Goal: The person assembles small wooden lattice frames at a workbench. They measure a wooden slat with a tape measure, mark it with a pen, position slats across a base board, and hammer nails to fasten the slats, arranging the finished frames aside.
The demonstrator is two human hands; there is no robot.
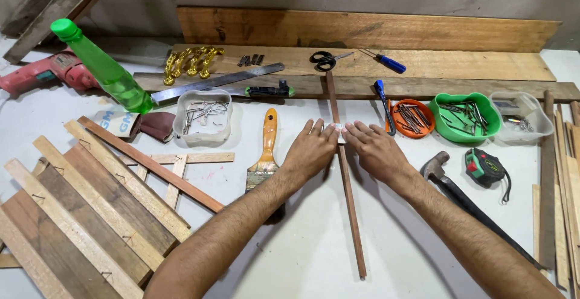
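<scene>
White bench fills my view, w/ a grey wall behind. Nearest me, a thin wooden strip runs lengthwise away from me, lying flat on the bench. My left hand and right hand sit flat either side of it, palms down, fingers spread and fingertips meeting over a small pale piece at the strip, prob. pinning it so it can't slide. Neither grip is closed round anything; both are open and pressing.

Left of my arm: a pallet-like panel of slats and a paintbrush w/ an orange handle, close by the left wrist. Right of my arm: a hammer and a tape measure, both apart from the strip.

Further out: a clear tub of nails, an orange tub and a green tub of nails, a blue-handled screwdriver just beside the strip's far part. Behind those, planks carry scissors, gold handles, a steel ruler. Far left: green bottle, red drill. Nothing blocks the strip itself.
</scene>
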